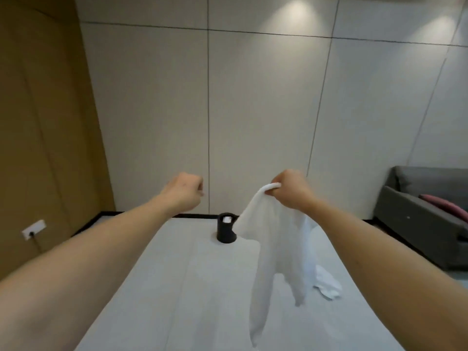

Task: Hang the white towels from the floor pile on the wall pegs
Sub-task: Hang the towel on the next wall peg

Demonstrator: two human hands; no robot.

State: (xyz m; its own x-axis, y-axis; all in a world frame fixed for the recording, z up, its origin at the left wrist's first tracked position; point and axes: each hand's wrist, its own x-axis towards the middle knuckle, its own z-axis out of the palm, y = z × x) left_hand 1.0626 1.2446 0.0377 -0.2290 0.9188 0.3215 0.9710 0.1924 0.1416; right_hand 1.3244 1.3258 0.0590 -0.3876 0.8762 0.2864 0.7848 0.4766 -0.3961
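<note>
My right hand [291, 190] is raised in front of me and grips the top edge of a white towel [271, 249], which hangs down limp in long folds. My left hand [183, 192] is held up at the same height, to the left of the towel and apart from it, its fingers curled into a fist with nothing in them. More white cloth [326, 285] lies on the white floor sheet behind the hanging towel, partly hidden by it. No wall pegs show in this view.
A black cylindrical stand [226, 228] with something white in its top sits on the white sheet [177, 287] near the panelled wall [253, 110]. A grey sofa [425, 214] with a dark red cushion stands at right. A wooden wall with a socket [34, 229] is at left.
</note>
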